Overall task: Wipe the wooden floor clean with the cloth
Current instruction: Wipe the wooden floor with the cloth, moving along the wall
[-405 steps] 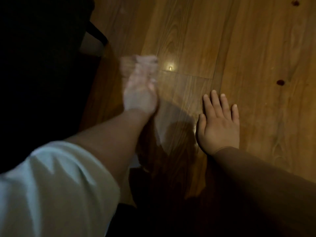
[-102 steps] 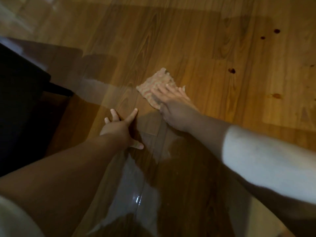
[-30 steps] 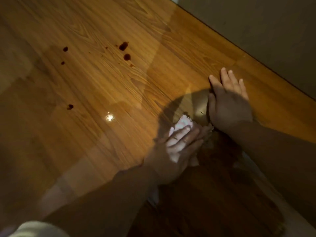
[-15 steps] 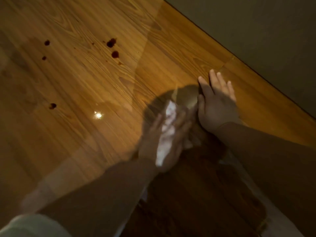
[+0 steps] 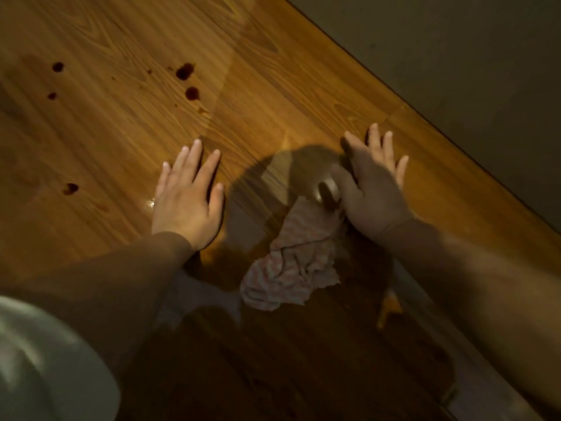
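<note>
The cloth (image 5: 293, 262) has been let go by the left hand (image 5: 188, 199), now spread flat on the floor (image 5: 273, 86). It lies crumpled beside the spread right hand (image 5: 375, 189). Stains (image 5: 185, 71) beyond the left fingertips remain unwiped.

The cloth's (image 5: 291, 265) upper tip disappears under the right hand's (image 5: 373, 192) thumb, in deep shadow. Below the cloth the floor (image 5: 121, 132) is too dark to read. Both forearms run off the bottom edge, and the pale sleeve (image 5: 45, 369) left of the cloth is blurred.
</note>
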The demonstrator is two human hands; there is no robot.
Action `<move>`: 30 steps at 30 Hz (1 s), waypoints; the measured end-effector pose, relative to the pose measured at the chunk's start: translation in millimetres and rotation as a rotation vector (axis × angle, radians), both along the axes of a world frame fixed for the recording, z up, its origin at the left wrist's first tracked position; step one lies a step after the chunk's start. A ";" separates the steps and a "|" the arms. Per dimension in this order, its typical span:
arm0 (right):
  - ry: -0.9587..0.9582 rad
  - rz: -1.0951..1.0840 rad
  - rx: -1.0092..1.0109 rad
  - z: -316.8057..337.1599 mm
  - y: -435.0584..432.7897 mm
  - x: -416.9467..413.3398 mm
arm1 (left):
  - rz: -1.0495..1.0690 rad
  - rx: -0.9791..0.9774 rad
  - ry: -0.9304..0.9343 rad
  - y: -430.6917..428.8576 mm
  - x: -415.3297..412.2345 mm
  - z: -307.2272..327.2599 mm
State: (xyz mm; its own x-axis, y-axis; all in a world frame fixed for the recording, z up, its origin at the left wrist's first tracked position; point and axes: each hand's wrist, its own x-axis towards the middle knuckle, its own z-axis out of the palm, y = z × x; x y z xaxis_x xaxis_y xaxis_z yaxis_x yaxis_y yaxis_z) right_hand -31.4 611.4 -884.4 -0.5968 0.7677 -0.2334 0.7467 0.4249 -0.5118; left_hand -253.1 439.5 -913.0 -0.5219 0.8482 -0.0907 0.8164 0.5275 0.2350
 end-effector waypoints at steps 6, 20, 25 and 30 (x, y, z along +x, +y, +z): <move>-0.083 0.695 0.251 1.9 -131.7 21.6 | -0.004 0.010 -0.017 1.0 1.0 4.8; -0.060 0.425 0.104 1.3 -62.5 -20.3 | 0.009 0.061 0.001 1.4 1.4 3.2; -0.011 0.205 0.155 0.8 -33.3 1.3 | 0.010 0.072 -0.002 1.8 1.5 3.4; -0.241 -0.541 0.045 3.6 -6.9 7.4 | 0.009 0.102 -0.004 1.1 2.6 3.4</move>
State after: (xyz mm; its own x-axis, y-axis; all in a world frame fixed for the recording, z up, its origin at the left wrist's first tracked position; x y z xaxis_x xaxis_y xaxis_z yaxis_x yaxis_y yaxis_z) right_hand -24.0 604.5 -880.7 -0.0517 0.9605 -0.2735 0.9561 -0.0314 -0.2912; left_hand -250.5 440.6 -909.7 -0.5293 0.8484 -0.0062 0.8107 0.5079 0.2912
